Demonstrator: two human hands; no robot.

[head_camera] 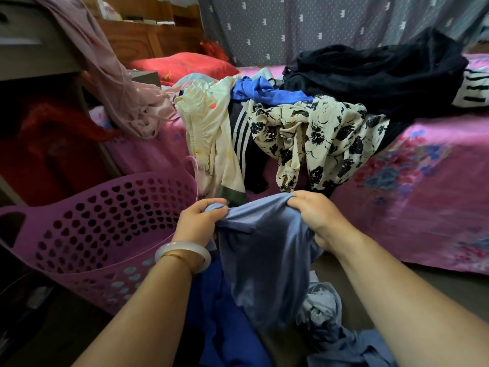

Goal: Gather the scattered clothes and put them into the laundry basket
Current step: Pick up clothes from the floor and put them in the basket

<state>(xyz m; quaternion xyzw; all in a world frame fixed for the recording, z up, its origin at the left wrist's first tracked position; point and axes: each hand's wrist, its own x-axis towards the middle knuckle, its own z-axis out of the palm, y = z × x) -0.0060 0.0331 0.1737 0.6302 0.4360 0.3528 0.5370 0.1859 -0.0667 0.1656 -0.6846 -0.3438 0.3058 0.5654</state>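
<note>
Blue-grey soft cloth garment hangs between both fists: left hand and right hand each bunch its top edge, beside the perforated purple plastic laundry basket.

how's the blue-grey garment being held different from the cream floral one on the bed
The blue-grey garment is plain; the cream floral garment carries black flower prints. The blue-grey one hangs stretched between the left hand and right hand; the floral one lies crumpled, untouched, draped over the bed edge. Both are outside the laundry basket.

Purple basket; slate-blue garment.
</note>
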